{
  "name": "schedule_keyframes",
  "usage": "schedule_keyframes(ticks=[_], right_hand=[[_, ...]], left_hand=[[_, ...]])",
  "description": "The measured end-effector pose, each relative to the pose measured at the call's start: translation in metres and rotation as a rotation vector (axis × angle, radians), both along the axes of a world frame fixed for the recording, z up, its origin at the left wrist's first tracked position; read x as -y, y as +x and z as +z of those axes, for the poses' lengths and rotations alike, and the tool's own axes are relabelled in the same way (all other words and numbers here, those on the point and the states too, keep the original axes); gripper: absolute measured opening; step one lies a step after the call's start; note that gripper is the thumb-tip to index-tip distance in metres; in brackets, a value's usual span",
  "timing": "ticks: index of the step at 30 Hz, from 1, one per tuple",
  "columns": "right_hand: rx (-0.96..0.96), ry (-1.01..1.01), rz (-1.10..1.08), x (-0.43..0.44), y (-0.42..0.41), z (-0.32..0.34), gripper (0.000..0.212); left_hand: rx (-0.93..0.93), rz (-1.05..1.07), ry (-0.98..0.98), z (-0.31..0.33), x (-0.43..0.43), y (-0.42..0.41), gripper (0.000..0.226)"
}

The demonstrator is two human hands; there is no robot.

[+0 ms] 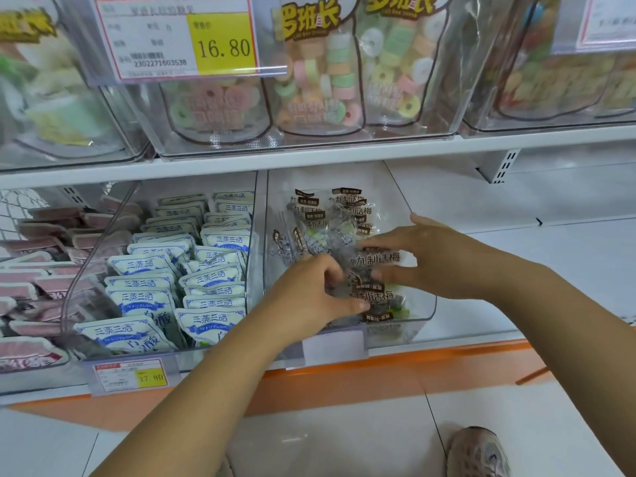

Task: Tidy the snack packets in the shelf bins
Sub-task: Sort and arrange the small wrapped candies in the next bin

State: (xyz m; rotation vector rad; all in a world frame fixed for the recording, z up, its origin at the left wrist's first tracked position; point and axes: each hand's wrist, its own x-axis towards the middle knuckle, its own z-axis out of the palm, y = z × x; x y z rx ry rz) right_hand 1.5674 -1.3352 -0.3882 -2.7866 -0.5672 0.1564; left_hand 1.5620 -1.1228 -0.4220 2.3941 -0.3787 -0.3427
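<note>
Seen from above my own arms: my beige mesh shoe (478,452) stands on the white tiled floor (327,442) before the orange shelf base (344,380). Both hands reach into the clear plastic shelf bin (425,306) on the lower shelf. My left hand (309,297) has its fingers curled and its thumb pressed down, grasping one of the clear snack packets with brown labels (347,232) at the front of the bin. My right hand (430,256) lies released, its fingers stretched flat across the top of another packet just behind, thumb raised. The rest of these packets sit in a loose heap toward the back of the same bin. In the bin just to the left, white-and-blue pillow packets (192,270) stand in rows, with a yellow-and-white price tag (132,375) at its front; farther left lie pink flat packets (38,270). On the shelf above, clear bags of pastel ring candies (323,74) fill a bin marked by a large price label reading 16.80 (186,36).
</note>
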Motion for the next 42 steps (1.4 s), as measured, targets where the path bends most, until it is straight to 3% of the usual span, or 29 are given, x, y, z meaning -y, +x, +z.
schedule_keyframes(ticks=[5,8,11,13,15,16,17,21,24,27,30,33,37,39,42], right_hand=[[0.087,-0.273,0.04,-0.008,-0.012,-0.004,0.042],[0.065,-0.364,0.061,-0.013,-0.021,-0.005,0.055],[-0.079,-0.268,0.026,-0.019,-0.022,0.005,0.072],[-0.053,-0.242,0.004,-0.022,-0.01,0.015,0.08],[0.118,-0.103,-0.05,-0.027,0.009,0.025,0.051],[0.154,0.008,-0.063,-0.03,0.022,0.026,0.032],[0.136,0.071,-0.075,-0.036,0.034,0.026,0.027],[-0.225,-0.132,-0.229,-0.058,0.082,0.0,0.049],[-0.329,-0.051,-0.297,-0.061,0.093,-0.014,0.029],[-0.275,0.098,-0.285,-0.056,0.09,-0.002,0.02],[-0.182,0.193,-0.416,-0.044,0.088,0.018,0.02],[-0.278,0.185,-0.473,-0.028,0.083,0.031,0.034],[-0.264,0.504,-0.385,-0.021,0.065,0.03,0.018],[-0.265,0.572,-0.365,-0.018,0.062,0.031,0.003],[-0.388,0.67,-0.38,-0.012,0.063,0.033,0.01]], left_hand=[[0.074,0.025,-0.053,-0.005,0.004,-0.007,0.086],[0.062,-0.034,-0.002,-0.008,0.005,-0.007,0.069],[0.037,-0.109,0.088,-0.01,0.004,-0.008,0.06],[0.016,-0.131,0.095,-0.01,0.002,-0.008,0.06],[0.03,-0.132,0.101,-0.01,0.002,-0.01,0.062],[0.052,-0.132,0.094,-0.009,0.003,-0.01,0.064],[0.072,-0.13,0.078,-0.009,0.004,-0.01,0.065],[0.071,-0.112,0.028,-0.007,0.005,-0.005,0.072],[0.052,-0.125,0.002,-0.007,0.004,-0.003,0.071],[0.042,-0.121,-0.02,-0.005,0.003,-0.002,0.068],[0.025,-0.11,-0.025,-0.005,0.003,-0.003,0.071],[0.007,-0.097,-0.039,-0.006,0.002,-0.003,0.073],[0.031,-0.085,-0.051,-0.007,0.002,-0.005,0.07],[0.06,-0.085,-0.055,-0.006,0.001,-0.006,0.07],[0.099,-0.09,-0.045,-0.006,0.0,-0.006,0.069]])
